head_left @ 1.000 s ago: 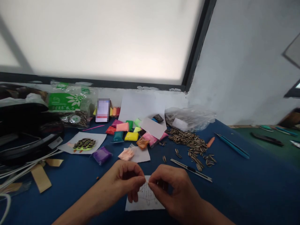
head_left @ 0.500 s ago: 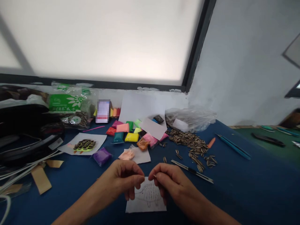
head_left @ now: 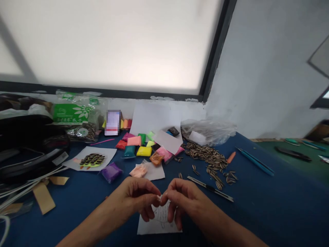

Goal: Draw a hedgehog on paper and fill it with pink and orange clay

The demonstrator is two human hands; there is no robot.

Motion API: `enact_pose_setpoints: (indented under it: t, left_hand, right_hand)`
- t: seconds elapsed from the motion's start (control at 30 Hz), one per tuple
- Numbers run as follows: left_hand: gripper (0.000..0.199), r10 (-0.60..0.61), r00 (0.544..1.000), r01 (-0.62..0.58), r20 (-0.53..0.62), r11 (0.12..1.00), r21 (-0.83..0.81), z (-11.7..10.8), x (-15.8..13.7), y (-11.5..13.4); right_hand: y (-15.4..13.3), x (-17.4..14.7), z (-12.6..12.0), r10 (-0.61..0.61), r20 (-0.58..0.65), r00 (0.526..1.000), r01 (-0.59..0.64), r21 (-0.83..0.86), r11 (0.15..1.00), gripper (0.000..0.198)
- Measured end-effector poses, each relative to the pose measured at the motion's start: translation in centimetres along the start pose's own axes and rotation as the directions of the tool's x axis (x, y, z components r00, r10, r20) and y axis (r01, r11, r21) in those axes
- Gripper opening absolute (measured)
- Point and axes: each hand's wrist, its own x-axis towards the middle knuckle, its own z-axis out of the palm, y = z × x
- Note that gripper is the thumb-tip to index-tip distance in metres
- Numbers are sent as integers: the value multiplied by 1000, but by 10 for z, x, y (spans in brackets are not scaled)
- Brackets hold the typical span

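Note:
Above a sheet of paper with a pencil drawing of an animal, my two hands meet fingertip to fingertip. My left hand pinches a small pale piece of what looks like soft clay between thumb and index finger. Thumb and index finger of my right hand are pressed together against that same piece. The fingers cover the upper part of the drawing. Just beyond my left hand lies an opened packet of pale peach clay on a scrap of white paper.
Coloured clay packets and a purple packet lie behind my hands. To the right are sunflower seeds, a utility knife and blue tweezers. A seed-covered hedgehog picture and cables are at left.
My right hand has moved slightly left, closing the gap to my left hand. The pale piece now shows between the fingertips of both hands. Objects on the table stay put.

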Motion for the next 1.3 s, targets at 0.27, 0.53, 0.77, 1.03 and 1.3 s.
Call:
enact_pose_setpoints:
  t: [0.27, 0.53, 0.77, 1.03, 1.3]
  left_hand:
    - [34, -36, 996, 49, -83, 986, 160, -7, 0, 1]
    - [26, -78, 992, 111, -97, 910, 399, 0, 0, -3]
    - [17, 1, 987, 96, -158, 787, 609, 7, 0, -7]
    - [16, 22, 984, 123, -174, 624, 772, 8, -3, -7]
    - [18, 30, 980, 150, -195, 526, 837, 8, -4, -3]
  right_hand:
    - [6, 4, -2, 71, -13, 997, -71, 10, 997, 12]
    - [8, 2, -5, -20, 6, 1000, 21, -429, 903, 14]
    - [2, -4, -6, -108, 9, 994, 83, -706, 704, 10]
    - [14, -5, -5, -172, 182, 968, 243, -852, 463, 24]
    - [3, -13, 3, -105, 242, 964, 262, -926, 271, 20]
